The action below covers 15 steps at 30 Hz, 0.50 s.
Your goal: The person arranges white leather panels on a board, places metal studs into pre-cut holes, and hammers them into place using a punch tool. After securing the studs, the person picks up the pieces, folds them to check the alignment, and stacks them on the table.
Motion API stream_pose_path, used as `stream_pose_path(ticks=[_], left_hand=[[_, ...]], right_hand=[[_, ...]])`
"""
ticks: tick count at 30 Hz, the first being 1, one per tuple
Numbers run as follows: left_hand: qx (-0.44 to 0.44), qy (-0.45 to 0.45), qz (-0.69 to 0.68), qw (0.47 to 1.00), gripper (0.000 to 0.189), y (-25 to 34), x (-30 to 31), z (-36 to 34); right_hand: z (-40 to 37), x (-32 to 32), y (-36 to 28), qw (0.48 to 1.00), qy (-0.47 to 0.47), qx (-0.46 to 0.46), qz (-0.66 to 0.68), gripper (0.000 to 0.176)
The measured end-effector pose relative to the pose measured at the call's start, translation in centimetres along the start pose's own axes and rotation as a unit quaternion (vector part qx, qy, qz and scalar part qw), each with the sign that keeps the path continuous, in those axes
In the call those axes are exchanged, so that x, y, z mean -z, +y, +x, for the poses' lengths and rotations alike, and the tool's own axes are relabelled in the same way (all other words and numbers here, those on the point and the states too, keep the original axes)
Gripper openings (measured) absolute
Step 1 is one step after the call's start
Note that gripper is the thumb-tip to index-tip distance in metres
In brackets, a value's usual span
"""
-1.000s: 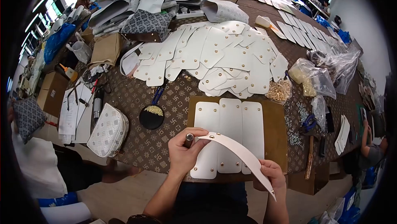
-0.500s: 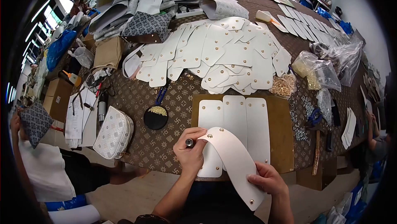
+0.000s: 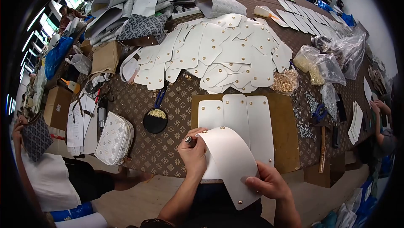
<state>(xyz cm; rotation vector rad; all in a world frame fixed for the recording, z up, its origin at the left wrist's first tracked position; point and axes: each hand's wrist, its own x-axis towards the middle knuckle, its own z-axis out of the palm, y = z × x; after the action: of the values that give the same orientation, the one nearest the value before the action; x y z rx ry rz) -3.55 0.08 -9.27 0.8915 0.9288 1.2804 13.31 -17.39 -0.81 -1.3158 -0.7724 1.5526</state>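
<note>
Spanning both hands, a white strip arches in front of the body, its smooth face upward and gold-coloured studs near its ends. The left hand pinches the upper end between thumb and fingers, beside a stud; the same hand encloses a metal tool, whose round end projects above the fist. The right hand clamps the right edge toward the lower end, thumb pressed on the upper face. The lower end points toward the body, to the left of the right hand. Beyond the hands, three white panels lie side by side on a brown board; the strip hides their near portions in part. Regarding markings: paper sheets on the left of the table bear lines of text too small to read. A cardboard carton beside them carries a small printed mark, also illegible. The tablecloth has a repeating pattern of pale geometric motifs.
</note>
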Motion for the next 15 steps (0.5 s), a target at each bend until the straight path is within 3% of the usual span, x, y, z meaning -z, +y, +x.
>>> stream_pose_path(ticks=[7, 9, 13, 15], left_hand=[[-0.041, -0.010, -0.003, 0.999, 0.005, -0.6, -0.4, 0.0], [-0.056, -0.023, -0.009, 0.998, 0.014, -0.9, -0.3, 0.0], [-0.063, -0.069, -0.056, 0.994, 0.013, 0.2, -0.8, 0.1], [0.022, -0.143, -0.187, 0.972, 0.013, 1.1, -1.0, 0.6]], right_hand=[[-0.1, -0.4, -0.1, 1.000, -0.018, 0.019, -0.011, 0.040], [-0.3, 0.1, 1.0, 0.996, -0.013, 0.029, -0.084, 0.038], [-0.7, 0.0, 0.3, 0.994, -0.022, 0.035, -0.104, 0.039], [-0.9, 0.0, -0.7, 0.991, -0.086, 0.006, -0.104, 0.041]])
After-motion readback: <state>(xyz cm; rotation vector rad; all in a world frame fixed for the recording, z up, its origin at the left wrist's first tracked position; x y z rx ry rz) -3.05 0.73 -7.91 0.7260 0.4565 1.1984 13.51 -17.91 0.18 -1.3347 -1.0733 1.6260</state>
